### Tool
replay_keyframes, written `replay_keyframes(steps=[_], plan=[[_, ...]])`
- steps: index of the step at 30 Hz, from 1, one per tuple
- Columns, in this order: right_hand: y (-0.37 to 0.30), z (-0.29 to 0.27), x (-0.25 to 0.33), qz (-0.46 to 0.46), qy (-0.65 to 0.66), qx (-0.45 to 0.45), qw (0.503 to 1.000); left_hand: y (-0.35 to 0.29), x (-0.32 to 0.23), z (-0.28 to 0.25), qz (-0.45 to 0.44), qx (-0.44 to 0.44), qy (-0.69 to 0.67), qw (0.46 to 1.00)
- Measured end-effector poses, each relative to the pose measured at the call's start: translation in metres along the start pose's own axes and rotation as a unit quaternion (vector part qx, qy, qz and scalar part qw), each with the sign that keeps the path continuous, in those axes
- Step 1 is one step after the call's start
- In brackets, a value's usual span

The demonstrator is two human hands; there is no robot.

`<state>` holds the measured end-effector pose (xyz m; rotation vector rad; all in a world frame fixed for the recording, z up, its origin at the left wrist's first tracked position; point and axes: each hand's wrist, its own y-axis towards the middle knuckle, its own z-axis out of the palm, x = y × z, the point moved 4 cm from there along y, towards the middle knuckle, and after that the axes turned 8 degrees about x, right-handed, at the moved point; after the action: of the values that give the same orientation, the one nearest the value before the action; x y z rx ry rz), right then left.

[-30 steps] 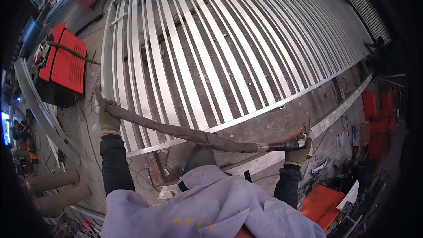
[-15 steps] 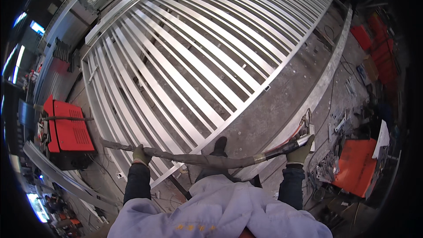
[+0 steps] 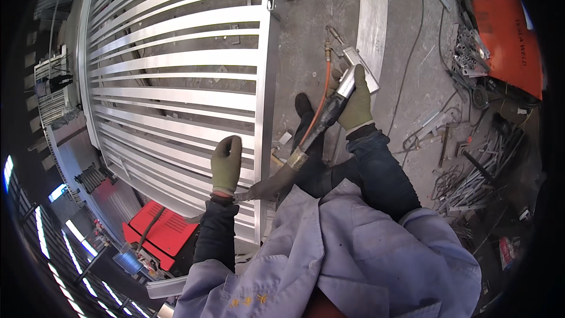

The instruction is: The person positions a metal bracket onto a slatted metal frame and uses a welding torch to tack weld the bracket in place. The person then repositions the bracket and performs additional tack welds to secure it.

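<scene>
My right hand [image 3: 358, 103], in an olive work glove, is wrapped around a silver-and-black handheld welding gun [image 3: 343, 91]. The gun points up and away, with an orange hose [image 3: 323, 91] along its side. From its rear a thick dark sheathed cable [image 3: 276, 181] runs down left and passes by my left wrist. My left hand [image 3: 226, 164], gloved alike, is raised in front of the slatted metal frame [image 3: 263, 76]. Its fingers are curled, and nothing shows in them. The frame has a row of bright parallel bars between long side rails.
A red machine [image 3: 162, 232] stands at lower left. On the right are an orange cabinet [image 3: 507, 44], scattered metal offcuts [image 3: 465, 53] and a heap of rods [image 3: 471, 176]. A long flat metal strip [image 3: 371, 12] lies on the floor ahead, near a thin cable [image 3: 421, 29].
My view has turned to the right, and the frame now lies on my left. My left hand has let go of the cable. The right hand still grips the gun, now closer in.
</scene>
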<state>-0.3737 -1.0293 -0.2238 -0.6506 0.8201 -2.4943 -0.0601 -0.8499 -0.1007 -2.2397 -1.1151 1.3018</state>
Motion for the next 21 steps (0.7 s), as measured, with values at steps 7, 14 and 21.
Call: replay_keyframes(steps=[7,14,21], plan=[[0.026,-0.001,-0.041,0.049,-0.011,-0.035,0.998,-0.008,-0.085,0.1,0.143,0.133,0.115,0.974],[0.047,-0.006,-0.057,0.045,0.032,-0.019,0.998,-0.005,-0.082,0.102,0.064,0.209,0.143,0.965],[0.056,0.008,-0.068,0.024,0.067,0.004,0.997,-0.073,-0.079,0.137,-0.067,0.292,-0.091,0.95]])
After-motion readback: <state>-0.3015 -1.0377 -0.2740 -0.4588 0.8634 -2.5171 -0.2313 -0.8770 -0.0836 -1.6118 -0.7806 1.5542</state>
